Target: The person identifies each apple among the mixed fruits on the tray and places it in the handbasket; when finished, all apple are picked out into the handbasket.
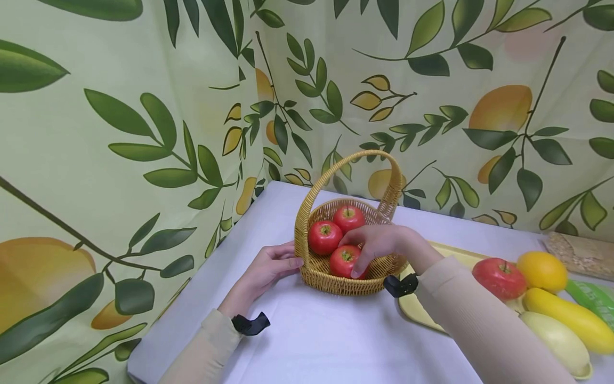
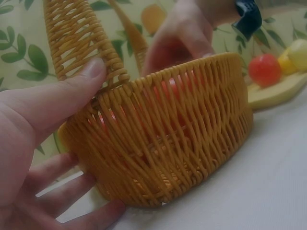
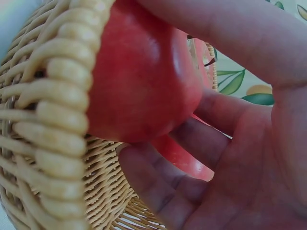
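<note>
A wicker basket with a tall arched handle holds three red apples. Two of them, the back apple and the left apple, lie together at the far left inside. My right hand reaches into the basket and grips the front apple. In the right wrist view its thumb and fingers are around that apple, close to the woven rim. My left hand touches the basket's left outer side. In the left wrist view its thumb lies against the handle base and the spread fingers rest along the wall.
Right of the basket is a pale yellow tray with a larger red fruit, an orange, a long yellow fruit and a pale oval fruit. A green packet lies at the far right. A leaf-patterned cloth hangs behind the white table.
</note>
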`<state>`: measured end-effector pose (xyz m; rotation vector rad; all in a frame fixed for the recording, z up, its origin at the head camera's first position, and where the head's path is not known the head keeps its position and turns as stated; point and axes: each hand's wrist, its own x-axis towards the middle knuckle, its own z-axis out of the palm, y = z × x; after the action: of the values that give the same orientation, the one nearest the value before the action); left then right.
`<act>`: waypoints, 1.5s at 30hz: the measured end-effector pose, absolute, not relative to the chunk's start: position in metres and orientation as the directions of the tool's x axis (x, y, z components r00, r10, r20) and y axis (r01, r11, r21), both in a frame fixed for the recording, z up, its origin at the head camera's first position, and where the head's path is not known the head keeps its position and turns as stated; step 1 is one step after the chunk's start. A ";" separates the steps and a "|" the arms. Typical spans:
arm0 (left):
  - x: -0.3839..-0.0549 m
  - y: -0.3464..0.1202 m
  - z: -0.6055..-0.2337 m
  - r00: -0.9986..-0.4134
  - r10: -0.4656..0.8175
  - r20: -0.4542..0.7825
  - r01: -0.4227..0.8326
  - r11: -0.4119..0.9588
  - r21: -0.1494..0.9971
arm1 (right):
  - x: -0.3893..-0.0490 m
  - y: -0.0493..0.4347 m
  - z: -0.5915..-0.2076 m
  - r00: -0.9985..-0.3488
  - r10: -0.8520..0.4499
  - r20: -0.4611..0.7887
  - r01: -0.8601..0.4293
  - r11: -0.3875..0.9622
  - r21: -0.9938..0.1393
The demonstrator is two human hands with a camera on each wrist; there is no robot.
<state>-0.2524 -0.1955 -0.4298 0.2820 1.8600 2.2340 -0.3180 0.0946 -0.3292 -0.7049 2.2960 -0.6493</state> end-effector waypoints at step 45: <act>-0.252 -0.194 -0.429 -0.961 0.277 -0.012 -0.054 -0.142 0.988 | -0.285 0.157 -0.319 -0.793 -0.587 -0.160 -0.306 0.612 -0.729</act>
<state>-0.2518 -0.1937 -0.4292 0.2544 1.8978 2.2057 -0.2845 0.1571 -0.3186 -0.7142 2.4548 -1.0057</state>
